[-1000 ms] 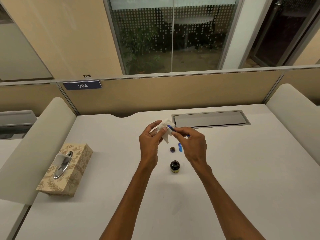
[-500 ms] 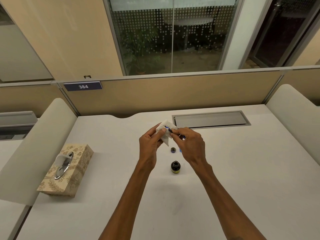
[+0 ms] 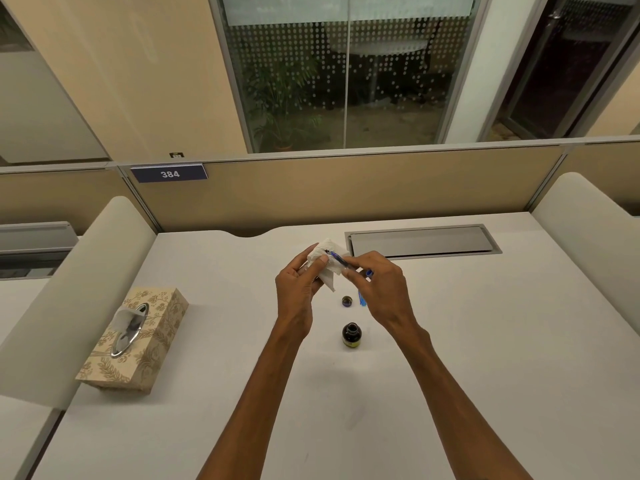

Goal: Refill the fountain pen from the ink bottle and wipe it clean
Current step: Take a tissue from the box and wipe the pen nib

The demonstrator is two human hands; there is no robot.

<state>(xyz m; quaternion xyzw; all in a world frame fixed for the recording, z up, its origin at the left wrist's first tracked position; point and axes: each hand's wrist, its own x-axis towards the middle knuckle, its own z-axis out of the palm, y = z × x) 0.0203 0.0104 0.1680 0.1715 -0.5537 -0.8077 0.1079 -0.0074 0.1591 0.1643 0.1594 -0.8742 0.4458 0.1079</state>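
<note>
The flat desk top [image 3: 485,341] is plain off-white. The crumpled paper tissue [image 3: 329,265] is white, and the slim plastic pen [image 3: 338,259] against it is blue, with a dark tip, possibly ink-stained. The small glass ink bottle [image 3: 351,336] is near black with a yellowish label. The rectangular tissue box [image 3: 138,341] is beige with a gold leafy pattern. The number plate [image 3: 169,173] is navy with white digits.
</note>
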